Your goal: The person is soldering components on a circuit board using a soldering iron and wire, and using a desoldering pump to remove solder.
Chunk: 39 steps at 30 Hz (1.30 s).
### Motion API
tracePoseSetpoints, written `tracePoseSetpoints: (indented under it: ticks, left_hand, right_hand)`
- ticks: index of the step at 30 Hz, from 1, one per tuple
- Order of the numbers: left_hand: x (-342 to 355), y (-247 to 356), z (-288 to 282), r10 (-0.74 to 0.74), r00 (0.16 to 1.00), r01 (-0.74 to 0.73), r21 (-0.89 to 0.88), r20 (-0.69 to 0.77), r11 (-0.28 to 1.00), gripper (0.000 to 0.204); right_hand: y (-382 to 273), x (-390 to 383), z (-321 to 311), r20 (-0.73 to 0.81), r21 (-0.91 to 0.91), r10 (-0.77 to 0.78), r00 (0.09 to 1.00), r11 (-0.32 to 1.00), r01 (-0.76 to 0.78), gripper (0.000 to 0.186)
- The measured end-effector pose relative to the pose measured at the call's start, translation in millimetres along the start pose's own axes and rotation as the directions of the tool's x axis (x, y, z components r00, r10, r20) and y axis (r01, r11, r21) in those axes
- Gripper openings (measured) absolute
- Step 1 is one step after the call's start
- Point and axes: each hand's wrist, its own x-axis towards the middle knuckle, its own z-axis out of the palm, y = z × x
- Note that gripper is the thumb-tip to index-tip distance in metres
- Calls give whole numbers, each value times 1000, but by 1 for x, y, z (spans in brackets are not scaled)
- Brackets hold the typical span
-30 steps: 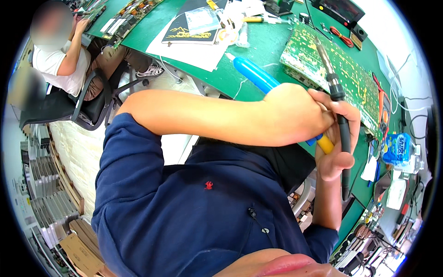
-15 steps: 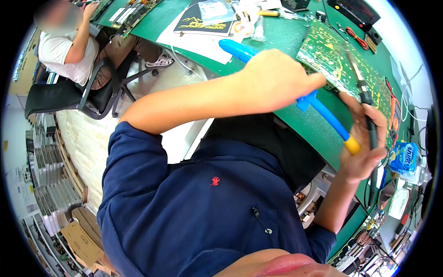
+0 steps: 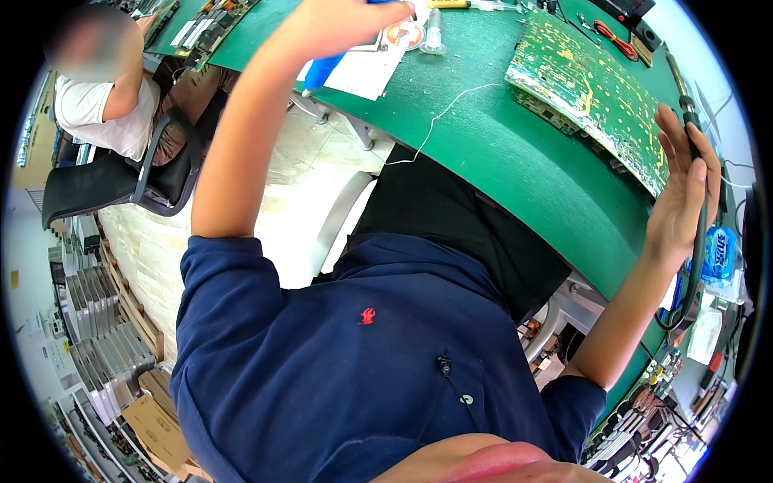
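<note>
My left hand (image 3: pixel 342 26) is at the top edge, closed round a blue desoldering pump. The pump's blue barrel (image 3: pixel 324 71) sticks out below the hand over a white sheet; its other end is mostly hidden or cut off. On the right, my right hand (image 3: pixel 680 181) holds a soldering iron (image 3: pixel 691 121) between thumb and fingers, its metal end pointing up and its black cord hanging down. Left of this hand lies a large green circuit board (image 3: pixel 592 88), traces and solder points upward, apart from both hands.
The green tabletop (image 3: pixel 475 149) carries a thin white wire (image 3: pixel 451 109), a clear syringe-like tube (image 3: pixel 433 34) and a red cable coil (image 3: pixel 616 42). A blue packet (image 3: pixel 718 253) sits beside my right wrist. Another person (image 3: pixel 105 105) sits at the far left near an office chair (image 3: pixel 97 181).
My left hand has swung up and left with the pump, away from the circuit board. My right hand has shifted right with the soldering iron, and more of the board shows.
</note>
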Motion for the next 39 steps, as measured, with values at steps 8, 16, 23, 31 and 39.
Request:
tracePoseSetpoints:
  ticks: [8, 16, 23, 31, 39]
  left_hand:
    - [68, -68, -39, -303, 942, 329, 204, -147, 922, 49]
    - [70, -88, -17, -512, 834, 552, 344, -207, 760, 63]
    - [76, -100, -12, -473, 848, 523, 515, -237, 679, 64]
    - [21, -26, 49, 10, 982, 42, 265, -190, 963, 22]
    - [-19, -7, 113, 228, 956, -281, 359, 182, 890, 22]
  right_hand:
    - [16, 11, 8, -50, 53, 154, 987, 987, -151, 31]
    - [26, -1, 11, -57, -10, 177, 983, 984, -178, 30]
    - [27, -5, 13, -46, -30, 151, 988, 988, -152, 28]
    - [27, -8, 20, -113, -189, 131, 985, 970, -151, 71]
    - [24, -12, 22, -168, -236, 238, 957, 933, -273, 113]
